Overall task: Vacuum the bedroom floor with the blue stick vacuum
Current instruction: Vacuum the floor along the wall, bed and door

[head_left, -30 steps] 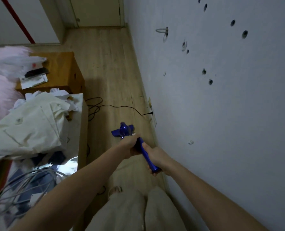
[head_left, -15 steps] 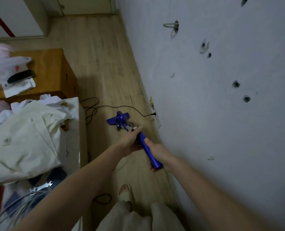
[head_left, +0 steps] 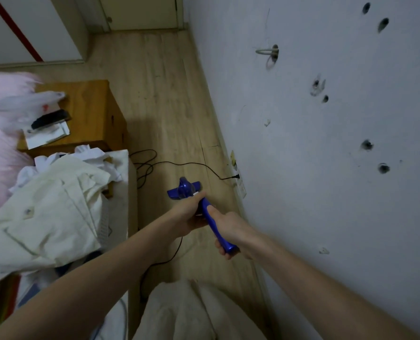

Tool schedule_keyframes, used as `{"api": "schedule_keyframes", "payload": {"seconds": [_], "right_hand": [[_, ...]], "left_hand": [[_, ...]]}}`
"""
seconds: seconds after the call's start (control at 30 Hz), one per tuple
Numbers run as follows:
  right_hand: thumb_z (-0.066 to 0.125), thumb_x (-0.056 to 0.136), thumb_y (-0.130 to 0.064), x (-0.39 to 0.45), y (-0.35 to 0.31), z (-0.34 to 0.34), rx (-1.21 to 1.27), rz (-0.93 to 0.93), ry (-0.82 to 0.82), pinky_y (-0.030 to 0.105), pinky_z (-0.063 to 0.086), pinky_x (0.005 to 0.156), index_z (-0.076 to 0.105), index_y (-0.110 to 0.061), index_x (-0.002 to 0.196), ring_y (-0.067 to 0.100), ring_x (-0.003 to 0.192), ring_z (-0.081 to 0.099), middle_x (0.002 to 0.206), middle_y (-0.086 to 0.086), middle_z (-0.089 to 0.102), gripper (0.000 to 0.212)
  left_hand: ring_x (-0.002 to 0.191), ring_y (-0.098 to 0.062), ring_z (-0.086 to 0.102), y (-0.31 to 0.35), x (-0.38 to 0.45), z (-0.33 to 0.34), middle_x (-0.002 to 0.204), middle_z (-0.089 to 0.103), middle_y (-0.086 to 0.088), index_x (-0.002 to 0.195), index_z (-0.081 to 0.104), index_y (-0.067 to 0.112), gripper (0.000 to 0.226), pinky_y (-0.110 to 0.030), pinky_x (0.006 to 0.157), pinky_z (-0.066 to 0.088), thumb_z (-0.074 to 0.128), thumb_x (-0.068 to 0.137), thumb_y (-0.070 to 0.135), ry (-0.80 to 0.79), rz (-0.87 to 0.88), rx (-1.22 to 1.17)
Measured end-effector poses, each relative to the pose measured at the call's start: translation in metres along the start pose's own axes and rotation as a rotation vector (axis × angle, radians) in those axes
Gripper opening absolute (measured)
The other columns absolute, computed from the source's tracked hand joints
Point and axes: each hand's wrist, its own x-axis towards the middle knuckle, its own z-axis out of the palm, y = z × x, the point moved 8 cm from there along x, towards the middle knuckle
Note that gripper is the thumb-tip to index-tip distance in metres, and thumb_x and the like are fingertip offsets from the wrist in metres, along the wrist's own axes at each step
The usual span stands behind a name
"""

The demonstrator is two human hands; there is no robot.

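Vacuuming underway: blue stick vacuum (head_left: 212,222) gripped by both hands, left hand (head_left: 188,214) above right hand (head_left: 230,229), fingers clenched round the handle, head on the wood floor (head_left: 155,94) near the wall (head_left: 326,192). Strip toward the door looks undone, black cord (head_left: 179,165) lies across the path.
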Motion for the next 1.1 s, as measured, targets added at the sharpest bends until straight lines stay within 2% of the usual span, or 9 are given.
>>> {"api": "schedule_keyframes", "payload": {"seconds": [0.07,0.2,0.33,0.47,0.57,0.73,0.83,0.97,1.1], "right_hand": [[0.031,0.099,-0.058,-0.007,0.0,-0.008,-0.02,-0.01,-0.014,0.022,0.046,0.042,0.045,-0.008,0.115,0.012,0.046,0.053,0.062,0.003,0.058,0.054],[0.031,0.099,-0.059,-0.012,0.014,-0.034,-0.101,-0.033,-0.016,0.023,0.046,0.043,0.05,-0.005,0.108,0.012,0.043,0.054,0.065,0.006,0.059,0.058],[0.031,0.099,-0.059,0.005,0.019,-0.061,-0.132,-0.075,-0.005,0.022,0.044,0.039,0.052,-0.002,0.105,0.013,0.038,0.053,0.062,0.008,0.06,0.061],[0.033,0.098,-0.06,0.037,0.015,-0.065,-0.143,-0.107,-0.007,0.023,0.045,0.04,0.051,-0.001,0.102,0.015,0.039,0.056,0.064,0.01,0.061,0.063],[0.033,0.098,-0.061,0.059,0.014,-0.05,-0.096,-0.11,-0.047,0.024,0.046,0.043,0.05,-0.002,0.112,0.017,0.046,0.057,0.07,0.011,0.061,0.063],[0.033,0.098,-0.061,0.05,0.02,-0.023,-0.041,-0.1,-0.097,0.021,0.043,0.039,0.048,-0.008,0.108,0.012,0.04,0.053,0.066,0.007,0.058,0.056],[0.036,0.096,-0.062,0.019,0.025,-0.031,-0.049,-0.092,-0.105,0.021,0.042,0.04,0.051,-0.006,0.109,0.012,0.042,0.053,0.066,0.006,0.059,0.059],[0.039,0.096,-0.062,-0.015,0.037,-0.057,-0.112,-0.049,-0.111,0.02,0.039,0.038,0.05,-0.006,0.104,0.013,0.038,0.051,0.059,0.006,0.059,0.057],[0.039,0.096,-0.061,-0.019,0.049,-0.049,-0.091,-0.048,-0.095,0.021,0.041,0.037,0.05,-0.004,0.11,0.013,0.037,0.052,0.061,0.006,0.06,0.06]], "left_hand": [[0.085,-0.023,0.064,-0.004,-0.006,0.004,0.099,0.064,-0.013,0.11,0.053,0.004,0.029,-0.035,0.068,0.052,0.059,0.093,0.027,0.015,-0.022,-0.067],[0.088,-0.026,0.061,-0.015,-0.016,0.034,0.096,0.06,-0.014,0.09,0.049,0.007,0.019,-0.037,0.077,0.051,0.053,0.098,0.023,0.045,-0.017,-0.082],[0.08,-0.023,0.059,-0.013,-0.01,0.061,0.09,0.057,-0.012,0.105,0.048,0.005,0.018,-0.038,0.078,0.051,0.05,0.099,0.022,0.062,0.01,-0.092],[0.087,-0.026,0.06,0.0,0.006,0.06,0.093,0.057,-0.013,0.109,0.046,0.006,0.018,-0.039,0.085,0.051,0.05,0.099,0.021,0.123,0.038,-0.06],[0.081,-0.023,0.06,0.008,0.019,0.048,0.095,0.058,-0.013,0.111,0.046,0.006,0.021,-0.038,0.074,0.053,0.05,0.099,0.023,0.172,0.056,0.002],[0.08,-0.022,0.06,-0.003,0.012,0.025,0.095,0.059,-0.012,0.111,0.047,0.007,0.021,-0.034,0.06,0.05,0.051,0.099,0.024,0.229,0.044,-0.01],[0.08,-0.024,0.06,-0.015,-0.01,0.03,0.094,0.059,-0.013,0.107,0.049,0.003,0.022,-0.036,0.066,0.051,0.053,0.098,0.022,0.21,0.013,-0.046],[0.077,-0.024,0.057,-0.037,-0.033,0.051,0.085,0.056,-0.014,0.079,0.043,0.007,0.024,-0.038,0.081,0.049,0.049,0.1,0.018,0.17,-0.017,-0.08],[0.078,-0.023,0.06,-0.048,-0.036,0.054,0.088,0.059,-0.014,0.087,0.049,0.006,0.019,-0.034,0.066,0.051,0.052,0.098,0.021,0.142,-0.01,-0.132]]}}
